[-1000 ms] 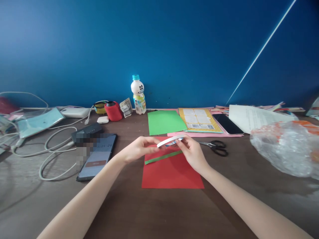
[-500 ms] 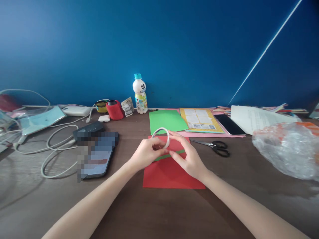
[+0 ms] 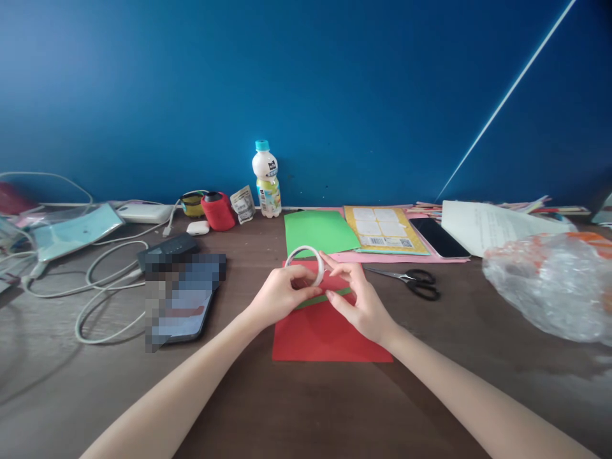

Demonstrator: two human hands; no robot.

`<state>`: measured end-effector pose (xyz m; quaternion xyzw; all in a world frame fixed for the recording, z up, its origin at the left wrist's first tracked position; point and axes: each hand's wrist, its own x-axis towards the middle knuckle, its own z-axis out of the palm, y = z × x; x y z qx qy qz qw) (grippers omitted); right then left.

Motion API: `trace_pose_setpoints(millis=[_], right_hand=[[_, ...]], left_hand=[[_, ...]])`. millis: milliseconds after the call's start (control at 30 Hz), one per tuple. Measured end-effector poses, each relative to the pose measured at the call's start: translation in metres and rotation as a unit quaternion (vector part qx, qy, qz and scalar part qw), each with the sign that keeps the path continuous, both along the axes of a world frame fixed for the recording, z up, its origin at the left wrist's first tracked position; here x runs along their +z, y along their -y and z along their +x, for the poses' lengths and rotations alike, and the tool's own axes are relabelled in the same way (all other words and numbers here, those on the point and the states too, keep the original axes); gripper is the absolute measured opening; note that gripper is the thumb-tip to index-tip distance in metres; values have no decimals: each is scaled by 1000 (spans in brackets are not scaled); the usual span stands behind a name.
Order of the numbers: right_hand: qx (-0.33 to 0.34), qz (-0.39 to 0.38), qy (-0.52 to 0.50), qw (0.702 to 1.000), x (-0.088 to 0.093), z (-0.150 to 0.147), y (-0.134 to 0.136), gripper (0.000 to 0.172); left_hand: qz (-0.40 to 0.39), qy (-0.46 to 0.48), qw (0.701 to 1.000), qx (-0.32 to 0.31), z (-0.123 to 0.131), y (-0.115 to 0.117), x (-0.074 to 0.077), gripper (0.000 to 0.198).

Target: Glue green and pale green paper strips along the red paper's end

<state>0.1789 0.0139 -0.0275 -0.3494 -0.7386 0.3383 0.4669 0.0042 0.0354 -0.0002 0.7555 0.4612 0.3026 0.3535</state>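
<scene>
My left hand (image 3: 280, 294) grips a white roll of tape (image 3: 308, 254), held upright on edge over a red sheet of paper (image 3: 329, 331). My right hand (image 3: 356, 299) is beside it, with its fingertips pinching at the roll's right rim. A thin green paper strip (image 3: 329, 297) lies across the red sheet, partly hidden under both hands. A green sheet (image 3: 318, 233) lies just behind the roll.
Black scissors (image 3: 411, 284) lie right of the hands. A phone (image 3: 184, 306), cables (image 3: 102, 287), a red speaker (image 3: 217, 210) and a bottle (image 3: 265, 182) sit to the left and back. A yellow mailer (image 3: 382, 231), another phone (image 3: 437, 237), papers (image 3: 497, 224) and a plastic bag (image 3: 549, 284) are to the right.
The tape roll was turned from lying nearly flat between both hands to standing on edge. Both hands drew a little closer together over the red sheet.
</scene>
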Motion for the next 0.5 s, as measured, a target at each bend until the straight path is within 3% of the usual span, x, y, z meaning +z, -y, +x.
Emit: trace_pose_setpoints(millis=[100, 167, 400, 500], right_hand=[[-10, 6, 25, 1000, -1, 0, -1, 49], [-27, 18, 57, 998, -2, 1, -3, 51], [-97, 102, 69, 988, -3, 2, -6, 24], [-109, 133, 69, 983, -5, 1, -7, 11]], left_hand=[[-6, 4, 1000, -4, 0, 1, -1, 13], [-13, 8, 1000, -8, 1, 1, -2, 15], [63, -79, 995, 17, 0, -1, -6, 16], [58, -104, 993, 7, 1, -1, -6, 18]])
